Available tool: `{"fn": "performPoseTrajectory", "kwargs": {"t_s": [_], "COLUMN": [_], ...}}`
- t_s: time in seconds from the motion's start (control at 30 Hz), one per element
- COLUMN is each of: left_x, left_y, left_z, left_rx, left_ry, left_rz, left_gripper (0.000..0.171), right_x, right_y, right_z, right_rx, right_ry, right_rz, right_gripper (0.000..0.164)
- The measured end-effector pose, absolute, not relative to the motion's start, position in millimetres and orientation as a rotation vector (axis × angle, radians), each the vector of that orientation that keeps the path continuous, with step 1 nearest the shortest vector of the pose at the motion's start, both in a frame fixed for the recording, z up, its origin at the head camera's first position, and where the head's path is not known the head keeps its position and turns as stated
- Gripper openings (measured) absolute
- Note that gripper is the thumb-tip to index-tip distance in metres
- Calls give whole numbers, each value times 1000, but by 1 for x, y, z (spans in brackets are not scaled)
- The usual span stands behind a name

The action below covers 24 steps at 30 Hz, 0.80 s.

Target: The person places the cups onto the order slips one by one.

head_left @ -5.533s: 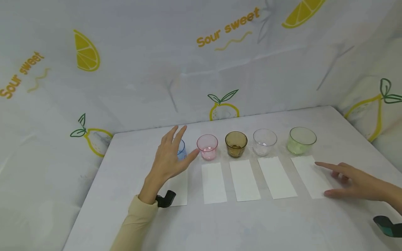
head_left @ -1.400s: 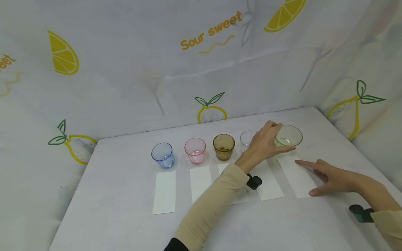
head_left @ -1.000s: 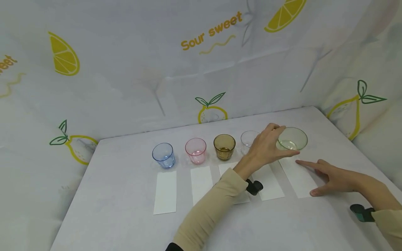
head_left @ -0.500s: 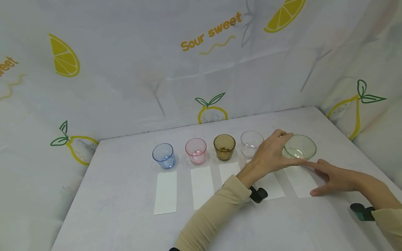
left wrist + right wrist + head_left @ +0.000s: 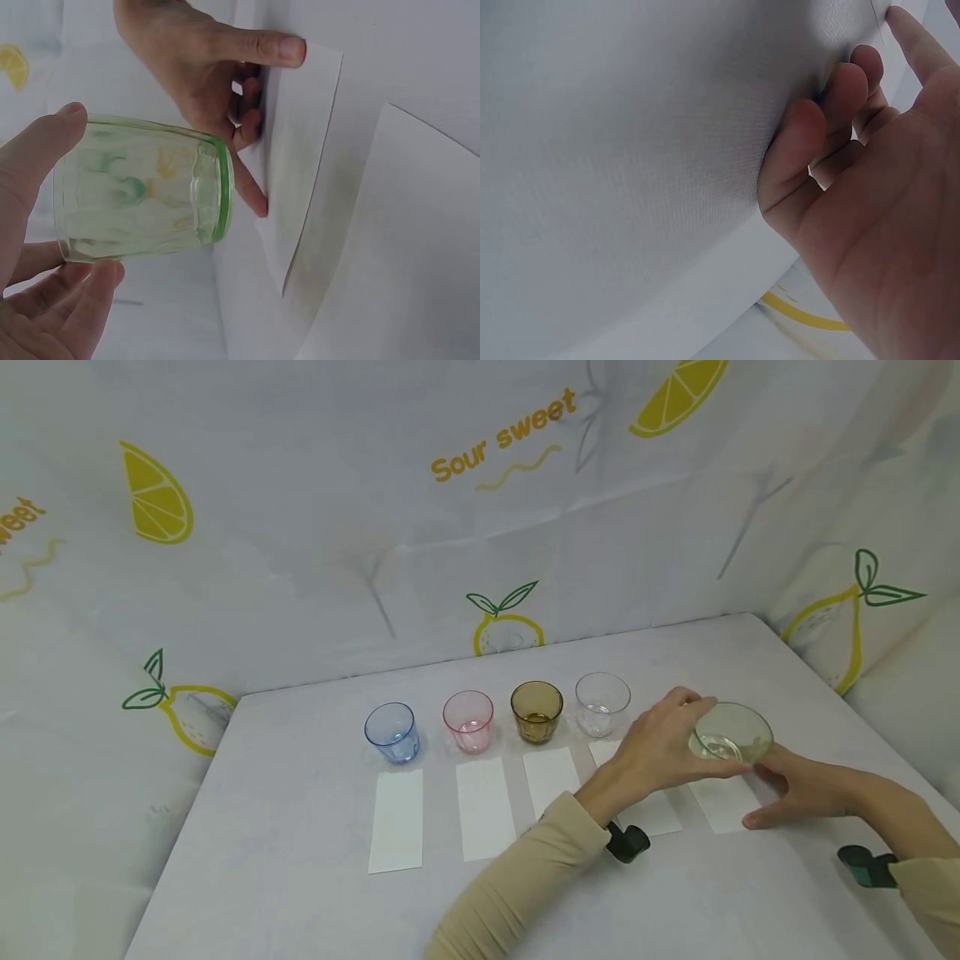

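1. Head view: the left hand (image 5: 660, 743), right of centre, grips the green glass (image 5: 731, 735) near its rim, thumb below, fingers above; the beige sleeve (image 5: 517, 877) slants up from the bottom edge.
2. At the right, the right hand (image 5: 813, 785) holds nothing; its thumb touches the rightmost paper strip (image 5: 726, 806). The left wrist view shows its index finger straight on that strip, the other fingers bent under.
3. Along the middle of the frame, four more strips lie on the white table (image 5: 285, 827): the first and second in plain sight, the third and fourth partly behind the left arm. The green glass hides the rightmost strip's upper end.
4. Above the strips, left to right, stand blue (image 5: 393, 735), pink (image 5: 468, 722), amber (image 5: 536, 714) and clear (image 5: 602, 710) glasses, upright, mouths up, their bases visible through the walls.
5. In the left wrist view, the green glass's base is apart from the strip; printed colours show through its wall.
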<state>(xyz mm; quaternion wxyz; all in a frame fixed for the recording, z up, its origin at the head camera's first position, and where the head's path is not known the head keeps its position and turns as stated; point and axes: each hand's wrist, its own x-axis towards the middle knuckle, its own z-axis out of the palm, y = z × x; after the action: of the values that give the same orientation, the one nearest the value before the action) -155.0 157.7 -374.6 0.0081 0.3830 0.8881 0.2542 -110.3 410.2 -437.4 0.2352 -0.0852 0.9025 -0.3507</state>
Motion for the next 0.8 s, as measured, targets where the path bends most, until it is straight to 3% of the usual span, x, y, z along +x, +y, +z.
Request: {"fn": "performPoseTrajectory", "kwargs": {"t_s": [0.5, 0.8], "left_x": [-143, -142], "left_y": [167, 170], "left_z": [-395, -403], "left_rx": [1218, 1198], "left_ry": [2851, 2873], "left_rz": [751, 778], "left_gripper": [75, 70], "right_x": [-110, -110], "right_y": [412, 412], "right_z": [-436, -435], "right_rx": [-204, -279], "right_ry": [2472, 2507], "right_rz": [-926, -829], "right_gripper": [124, 111]}}
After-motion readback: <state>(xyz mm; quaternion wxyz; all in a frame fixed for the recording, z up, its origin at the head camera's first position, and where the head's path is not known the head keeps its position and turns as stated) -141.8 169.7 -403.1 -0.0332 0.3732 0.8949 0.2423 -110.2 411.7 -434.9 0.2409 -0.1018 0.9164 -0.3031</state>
